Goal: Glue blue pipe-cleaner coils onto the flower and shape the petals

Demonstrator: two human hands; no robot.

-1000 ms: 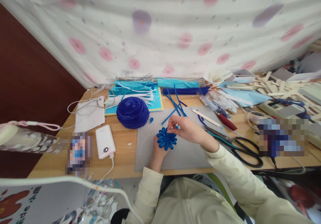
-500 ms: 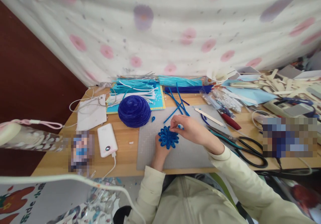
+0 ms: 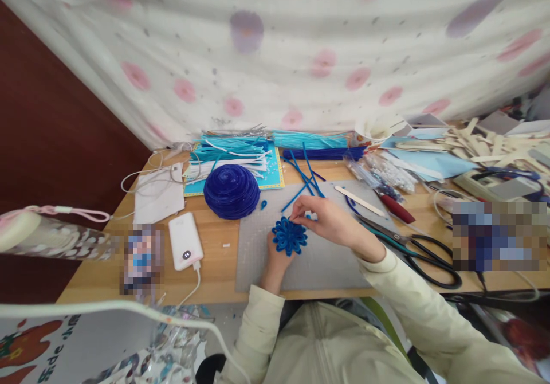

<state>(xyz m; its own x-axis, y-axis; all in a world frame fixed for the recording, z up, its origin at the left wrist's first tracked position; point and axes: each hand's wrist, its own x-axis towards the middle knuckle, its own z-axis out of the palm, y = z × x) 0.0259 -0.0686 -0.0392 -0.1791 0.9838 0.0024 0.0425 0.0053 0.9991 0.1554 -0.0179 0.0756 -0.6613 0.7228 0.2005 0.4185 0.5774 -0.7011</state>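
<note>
A blue pipe-cleaner flower (image 3: 289, 236) with looped petals is held over the grey cutting mat (image 3: 339, 275). My left hand (image 3: 277, 261) supports it from below, with most of its fingers hidden behind the petals. At the flower's upper right edge, the thumb and forefinger of my right hand (image 3: 324, 220) are pinched together on a petal. Beyond my hands lie several loose blue pipe cleaners (image 3: 307, 177). A small blue loop (image 3: 263, 204) rests on the mat's left part, beside a dark blue coiled dome (image 3: 232, 191).
Black-handled scissors (image 3: 429, 255), a red-handled tool (image 3: 396, 208) and a wooden stick (image 3: 360, 200) lie to the right. Pipe-cleaner bundles (image 3: 309, 139) line the back. At left are a white power bank (image 3: 186, 241) with a cable and a clear bottle (image 3: 60, 238).
The view has shifted very slightly. Both hands keep the same hold at the flower, and the right fingers have barely moved.
</note>
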